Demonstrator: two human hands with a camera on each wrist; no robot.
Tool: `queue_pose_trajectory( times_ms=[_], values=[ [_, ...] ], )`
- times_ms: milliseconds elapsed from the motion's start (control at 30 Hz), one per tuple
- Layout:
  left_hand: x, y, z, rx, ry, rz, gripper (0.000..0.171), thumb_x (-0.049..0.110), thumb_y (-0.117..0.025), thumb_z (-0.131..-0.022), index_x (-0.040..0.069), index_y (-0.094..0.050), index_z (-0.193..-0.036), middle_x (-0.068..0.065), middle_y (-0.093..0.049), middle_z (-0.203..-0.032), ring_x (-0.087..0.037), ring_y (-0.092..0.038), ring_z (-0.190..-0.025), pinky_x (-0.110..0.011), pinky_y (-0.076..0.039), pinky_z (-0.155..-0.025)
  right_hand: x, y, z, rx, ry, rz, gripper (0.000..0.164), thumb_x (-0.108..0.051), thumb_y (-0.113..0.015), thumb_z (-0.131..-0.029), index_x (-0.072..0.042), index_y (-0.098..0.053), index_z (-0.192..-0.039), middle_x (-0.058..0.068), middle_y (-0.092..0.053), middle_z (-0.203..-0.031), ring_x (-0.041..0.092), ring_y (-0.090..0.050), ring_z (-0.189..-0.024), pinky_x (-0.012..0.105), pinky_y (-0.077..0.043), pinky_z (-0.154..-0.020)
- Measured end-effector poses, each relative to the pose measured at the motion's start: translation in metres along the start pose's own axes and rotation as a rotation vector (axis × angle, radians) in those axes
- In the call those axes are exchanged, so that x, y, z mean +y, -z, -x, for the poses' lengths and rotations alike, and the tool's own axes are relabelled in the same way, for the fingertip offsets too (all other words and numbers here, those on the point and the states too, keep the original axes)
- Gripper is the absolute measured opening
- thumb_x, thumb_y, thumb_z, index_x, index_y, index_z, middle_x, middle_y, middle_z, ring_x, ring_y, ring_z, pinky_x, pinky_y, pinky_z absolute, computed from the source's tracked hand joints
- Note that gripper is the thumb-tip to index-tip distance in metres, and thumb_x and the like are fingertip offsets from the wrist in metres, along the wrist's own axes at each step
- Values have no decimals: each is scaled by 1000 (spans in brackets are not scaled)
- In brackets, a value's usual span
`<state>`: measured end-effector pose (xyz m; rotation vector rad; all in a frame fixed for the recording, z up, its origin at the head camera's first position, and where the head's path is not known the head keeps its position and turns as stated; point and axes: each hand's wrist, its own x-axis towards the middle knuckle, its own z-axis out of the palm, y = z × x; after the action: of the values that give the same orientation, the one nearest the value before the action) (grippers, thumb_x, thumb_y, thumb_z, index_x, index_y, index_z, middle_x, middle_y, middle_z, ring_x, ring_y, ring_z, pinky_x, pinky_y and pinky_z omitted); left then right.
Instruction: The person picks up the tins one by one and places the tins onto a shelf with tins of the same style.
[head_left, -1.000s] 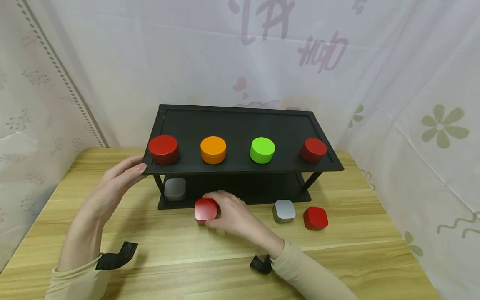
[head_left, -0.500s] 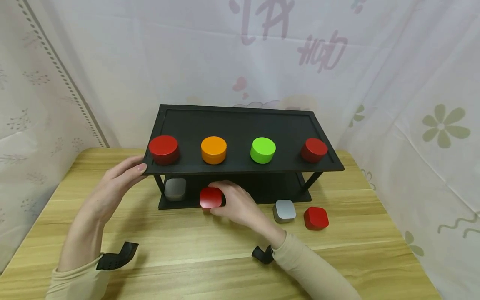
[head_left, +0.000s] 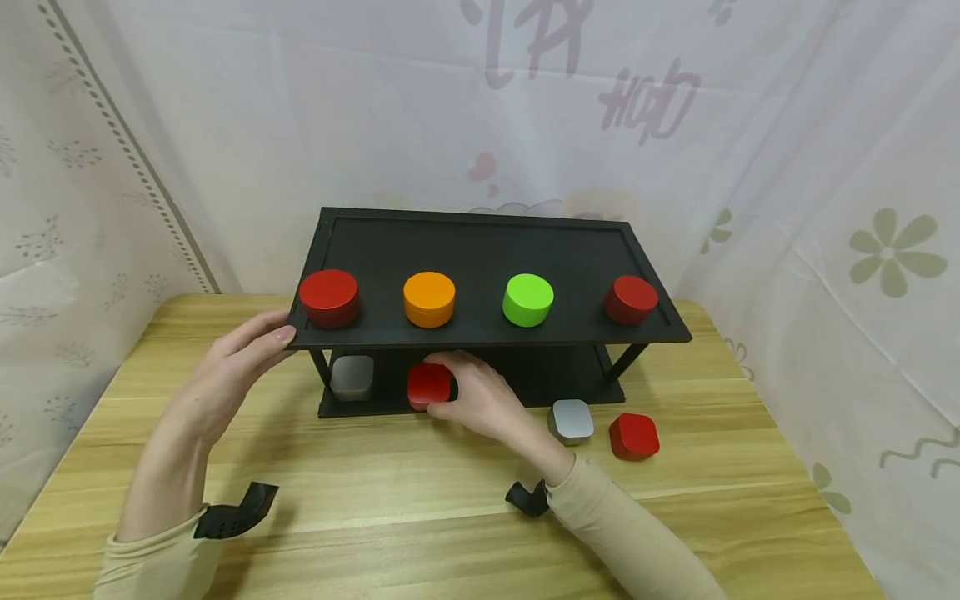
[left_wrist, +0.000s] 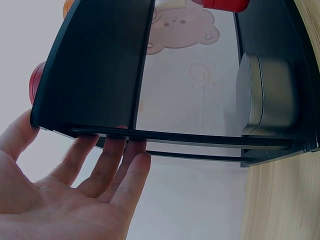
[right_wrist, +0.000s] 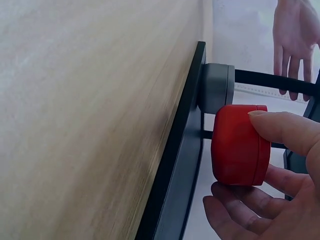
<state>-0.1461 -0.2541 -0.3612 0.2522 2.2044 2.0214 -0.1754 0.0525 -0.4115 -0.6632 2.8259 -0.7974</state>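
My right hand [head_left: 483,396] pinches a red rounded-square tin [head_left: 429,385] between thumb and fingers. In the right wrist view the red tin [right_wrist: 237,145] overlaps the lower board's front edge, its lid seam facing the palm. To its left on the lower board of the black two-tier shelf [head_left: 480,250] stands a grey tin [head_left: 352,377]. My left hand [head_left: 225,367] rests against the shelf's left end, thumb at the top board's front corner. The left wrist view shows the fingers [left_wrist: 107,165], fairly straight, touching the end bar.
Along the top board stand round tins: red [head_left: 330,298], orange [head_left: 429,298], green [head_left: 528,299] and a darker red one [head_left: 631,300]. In front of the shelf, on the wooden table [head_left: 375,517], are another grey tin [head_left: 571,421] and a red tin [head_left: 634,437]. A printed cloth [head_left: 420,100] hangs behind.
My right hand has carried the red tin from in front of the shelf, away from me and slightly right, over the lower board. The left hand stays at the shelf's end.
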Motion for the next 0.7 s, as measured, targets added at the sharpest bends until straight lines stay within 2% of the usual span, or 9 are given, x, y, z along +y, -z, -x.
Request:
queue_pose_trajectory(
  times_ms=[700],
  values=[
    [1,1,0,-19,-31,17,38,23,-45,-99,12,-47,-136,10,-53,-127,2,-52,-116,-8,-35,-93,7,-1,-11,-9,-47,0,61,-35,-75,-77,-25,-51,-133,-3,-57,-127,18,-56,-108,33,-50,-91]
  ],
)
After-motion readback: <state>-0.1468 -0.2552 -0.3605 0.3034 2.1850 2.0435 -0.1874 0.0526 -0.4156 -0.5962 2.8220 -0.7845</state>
